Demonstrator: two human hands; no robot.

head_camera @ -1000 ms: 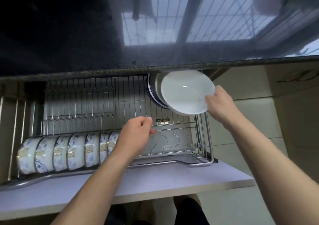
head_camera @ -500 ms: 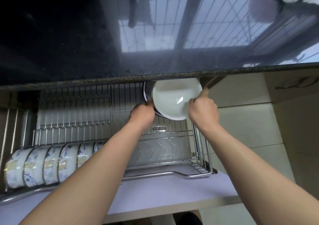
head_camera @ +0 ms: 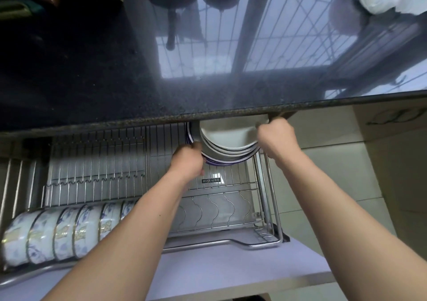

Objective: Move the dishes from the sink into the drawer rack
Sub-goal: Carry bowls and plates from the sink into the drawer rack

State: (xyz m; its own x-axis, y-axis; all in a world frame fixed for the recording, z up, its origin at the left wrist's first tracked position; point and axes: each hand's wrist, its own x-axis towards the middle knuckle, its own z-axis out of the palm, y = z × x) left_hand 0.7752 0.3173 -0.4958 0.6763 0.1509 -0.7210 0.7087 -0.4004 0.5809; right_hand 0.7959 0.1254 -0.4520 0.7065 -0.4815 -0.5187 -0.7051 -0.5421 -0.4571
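Hands working at drawer rack [head_camera: 147, 176]: right hand [head_camera: 276, 136] gripping white plate [head_camera: 227, 134], left hand [head_camera: 188, 159] gripping plate stack's edge; bowls [head_camera: 57, 233] already racked; sink unseen, remaining qty unknown.

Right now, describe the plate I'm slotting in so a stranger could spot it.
Look under the dark countertop edge, at the back right of the pulled-out wire drawer rack. Standing plates are stacked there; yours is the front white plate, held by the right hand, plain white unlike the purple-rimmed plates behind.
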